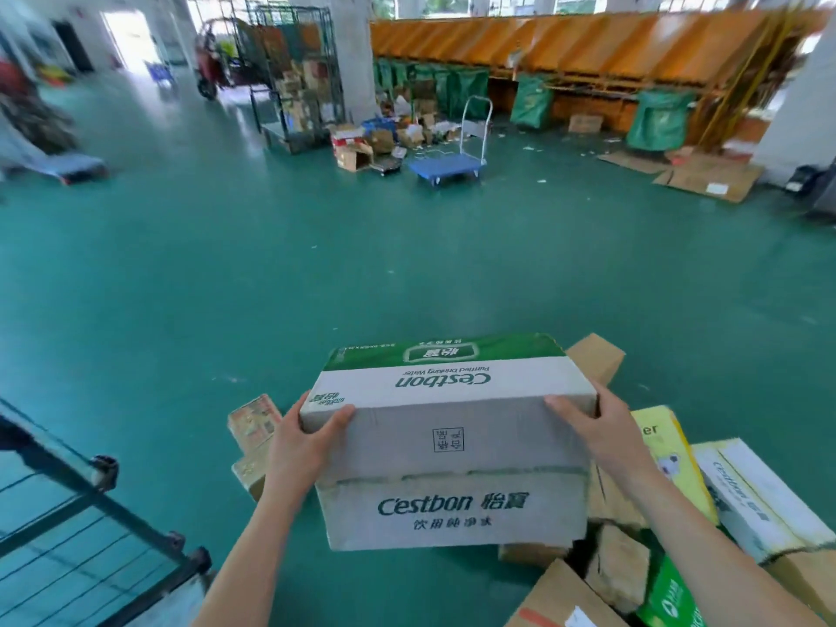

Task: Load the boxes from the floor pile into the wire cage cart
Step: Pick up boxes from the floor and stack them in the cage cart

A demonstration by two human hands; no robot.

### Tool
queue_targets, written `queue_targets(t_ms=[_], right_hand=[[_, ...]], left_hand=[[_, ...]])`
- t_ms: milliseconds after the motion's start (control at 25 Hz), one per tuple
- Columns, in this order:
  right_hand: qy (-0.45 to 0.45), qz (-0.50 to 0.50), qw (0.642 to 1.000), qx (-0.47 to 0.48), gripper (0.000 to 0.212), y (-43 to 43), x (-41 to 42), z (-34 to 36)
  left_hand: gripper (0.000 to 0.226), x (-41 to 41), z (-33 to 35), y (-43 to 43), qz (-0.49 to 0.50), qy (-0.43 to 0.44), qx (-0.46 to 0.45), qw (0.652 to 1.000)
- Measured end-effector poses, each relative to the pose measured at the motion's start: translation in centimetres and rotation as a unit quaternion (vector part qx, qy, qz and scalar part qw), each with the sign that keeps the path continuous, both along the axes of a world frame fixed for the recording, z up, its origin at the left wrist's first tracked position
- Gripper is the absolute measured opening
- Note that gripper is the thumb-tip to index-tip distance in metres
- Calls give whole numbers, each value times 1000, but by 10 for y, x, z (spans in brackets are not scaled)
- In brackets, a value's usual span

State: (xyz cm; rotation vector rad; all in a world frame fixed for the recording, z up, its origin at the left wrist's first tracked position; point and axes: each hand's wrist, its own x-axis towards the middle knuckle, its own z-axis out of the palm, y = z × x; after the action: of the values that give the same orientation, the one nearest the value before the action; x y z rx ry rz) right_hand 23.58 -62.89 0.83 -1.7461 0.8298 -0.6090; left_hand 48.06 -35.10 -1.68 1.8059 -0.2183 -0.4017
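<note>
While the left hand [312,438] and right hand [604,427] grip the Cestbon box [452,450] by its upper corners, bottom centre, the wire cage cart [90,513] waits lower left. The floor pile [746,500], lower right, looks far from cleared.

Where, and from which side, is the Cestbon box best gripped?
At its two short ends, one grip from each side, as the left hand and right hand do: the Cestbon box is wide, so opposed holds likely balance it.
</note>
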Motion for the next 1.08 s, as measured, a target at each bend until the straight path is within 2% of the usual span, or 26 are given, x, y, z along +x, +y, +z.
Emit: queue_targets(t_ms=[80, 200, 280, 320, 440, 560, 640, 760, 840, 960, 1080], right_hand=[[-18, 37, 999, -4, 71, 21, 31, 8], [-4, 67, 997, -27, 45, 50, 73, 19], [7, 99, 994, -38, 26, 73, 104, 24], [8, 113, 993, -40, 24, 82, 120, 26], [37, 169, 985, -24, 31, 114, 172, 20], [65, 249, 966, 4, 37, 153, 232, -1], [82, 296, 951, 14, 38, 183, 266, -13], [98, 360, 928, 24, 38, 220, 311, -26], [102, 393, 913, 35, 52, 244, 339, -31], [98, 432, 895, 43, 71, 276, 375, -44], [95, 495, 863, 39, 111, 311, 400, -54]], left_hand=[[64, 12, 10, 36, 34, -10, 5, 999], [72, 24, 12, 82, 80, -8, -6, 997], [53, 28, 14, 120, 117, -12, -5, 993], [46, 29, 13, 136, 142, -13, 14, 990], [53, 30, 3, 192, 216, 10, 78, 973], [55, 28, -12, 253, 297, 83, 121, 944], [46, 24, -14, 286, 338, 139, 107, 925], [36, 17, -16, 328, 399, 226, 35, 888], [37, 4, -8, 347, 433, 267, -8, 861], [36, -16, 0, 368, 444, 311, 9, 840], [38, -44, 1, 380, 497, 319, -22, 807]])
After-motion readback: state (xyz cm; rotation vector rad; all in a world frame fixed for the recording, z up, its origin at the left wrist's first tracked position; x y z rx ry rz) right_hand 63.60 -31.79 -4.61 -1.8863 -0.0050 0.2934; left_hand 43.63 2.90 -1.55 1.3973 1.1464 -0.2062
